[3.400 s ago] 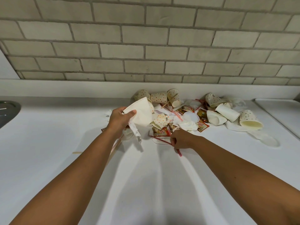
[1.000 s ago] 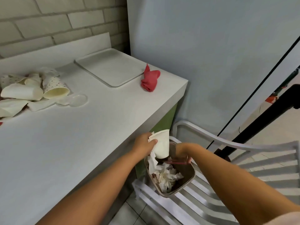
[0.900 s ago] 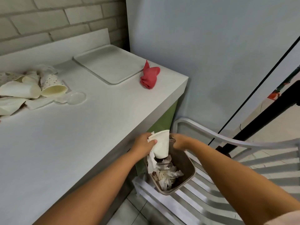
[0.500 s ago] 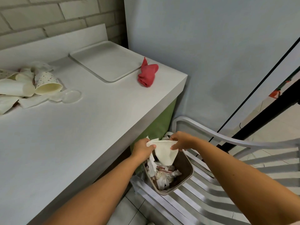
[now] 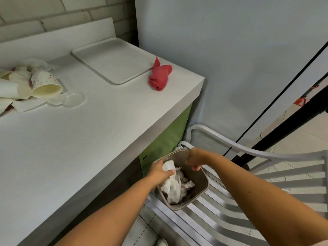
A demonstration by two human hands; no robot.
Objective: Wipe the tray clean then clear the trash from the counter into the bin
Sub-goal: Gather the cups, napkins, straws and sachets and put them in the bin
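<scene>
The tabletop [image 5: 88, 139] lies to your left; the tray [image 5: 113, 63] sits at its far right corner; the cloth [image 5: 159, 77] lies just beside the tray's right edge; the cups [image 5: 44, 84] lie heaped at far left, the lid [image 5: 73, 100] just before them; the bin [image 5: 200, 181] stands on the chair [image 5: 248, 192], below the tabletop's right end; waste paper [image 5: 173, 189] lies in the bin; your left hand [image 5: 159, 172] is at its left rim, your right hand [image 5: 195, 159] at its far rim.

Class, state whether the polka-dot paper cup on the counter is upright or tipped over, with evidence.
Tipped over. The polka-dot paper cup lies on its side on the counter, mouth facing sideways.
</scene>
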